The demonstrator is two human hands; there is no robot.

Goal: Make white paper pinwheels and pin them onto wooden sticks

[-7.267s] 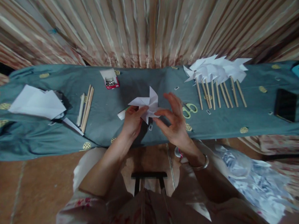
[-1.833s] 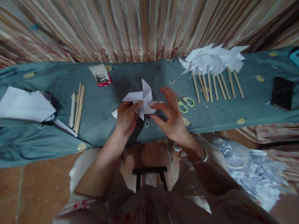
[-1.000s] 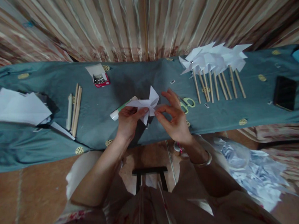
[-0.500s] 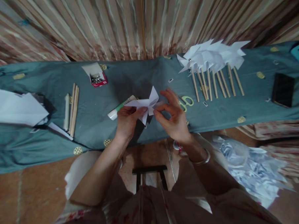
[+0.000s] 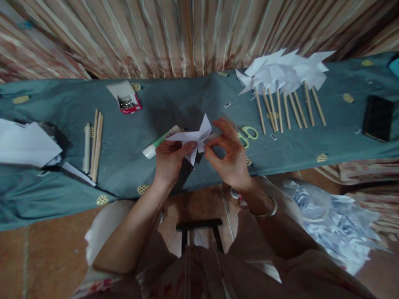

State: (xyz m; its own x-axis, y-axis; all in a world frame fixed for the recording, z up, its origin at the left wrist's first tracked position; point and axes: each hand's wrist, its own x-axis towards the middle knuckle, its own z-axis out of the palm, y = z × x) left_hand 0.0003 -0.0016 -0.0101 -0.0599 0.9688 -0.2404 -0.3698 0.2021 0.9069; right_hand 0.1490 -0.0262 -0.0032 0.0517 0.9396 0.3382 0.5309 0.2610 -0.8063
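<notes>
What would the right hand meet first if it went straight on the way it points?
The white paper pinwheel, held in the left hand. It lies directly ahead of the right hand, perhaps touching it; depth is unclear here.

Seen from above, we find a slim, silver-toned bracelet [image 5: 271, 213], rounded and plain as far as we can tell, circling the wrist just behind the wearer's right hand [image 5: 231, 159]. A muted, pinkish-grey top [image 5: 169, 287] covers the torso, with reddish marks scattered over its dim, blurred front, where we also make out pale vertical lines running toward the waist. On the left sleeve [image 5: 99, 286] we see a cluster of pink-red flowers near the edge; the forearm beyond is uncovered. Pale, off-white legwear [image 5: 113, 221] shows a wavy outer edge at the left leg; we cannot tell its cut.
</notes>
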